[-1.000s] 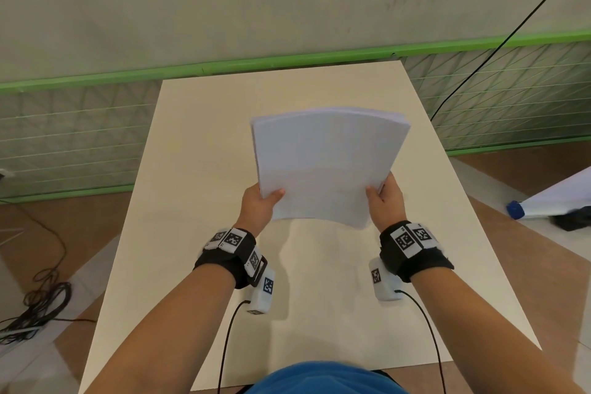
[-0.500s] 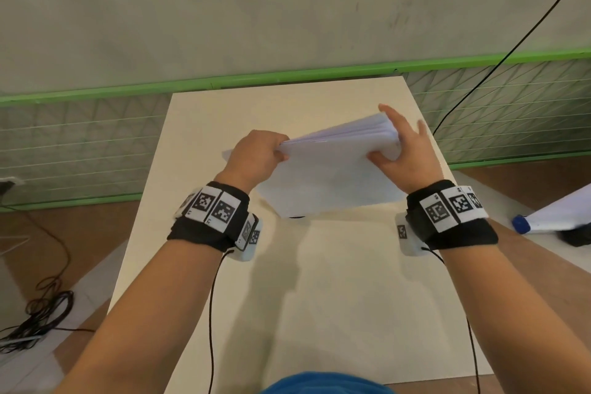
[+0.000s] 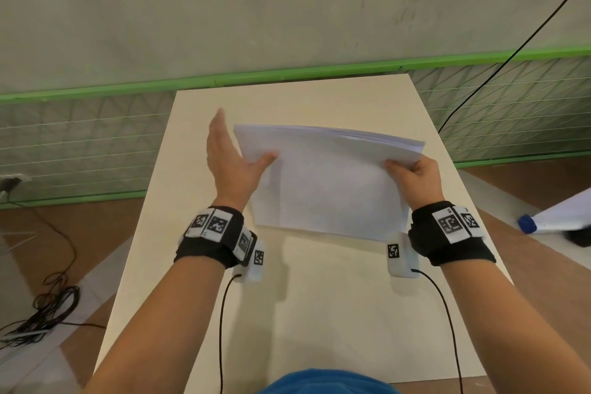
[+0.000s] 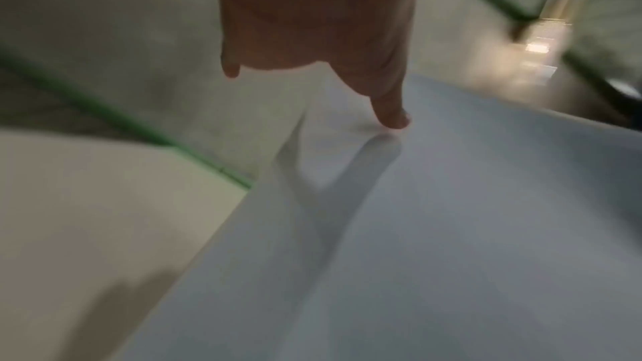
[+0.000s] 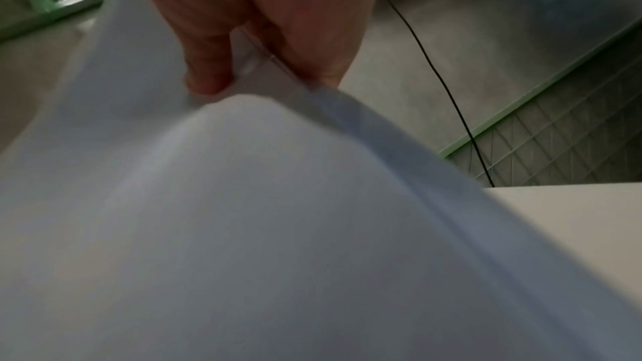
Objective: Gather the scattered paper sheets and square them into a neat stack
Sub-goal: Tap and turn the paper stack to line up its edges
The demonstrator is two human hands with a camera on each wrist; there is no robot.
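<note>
A stack of white paper sheets (image 3: 329, 179) hangs tilted above the beige table (image 3: 319, 313), long side across. My left hand (image 3: 230, 153) lies flat against the stack's left edge with straight fingers pointing away from me. Its thumb rests on the top sheet. My right hand (image 3: 415, 179) grips the right edge, thumb on top and fingers underneath. In the left wrist view the thumb tip of the left hand (image 4: 389, 109) touches the paper (image 4: 416, 229). In the right wrist view the right hand (image 5: 257, 65) pinches the bowed stack (image 5: 243, 229).
A green-framed mesh fence (image 3: 80, 144) runs behind the table below a pale wall. A black cable (image 3: 511, 57) slants down at the right. Coiled cables (image 3: 48, 307) lie on the floor at the left. A white roll with a blue cap (image 3: 550, 221) lies at the right.
The stack has turned from nearly edge-on to face me in landscape. My left hand let go its grip and now lies flat along the left edge. My right hand shifted to the right edge.
</note>
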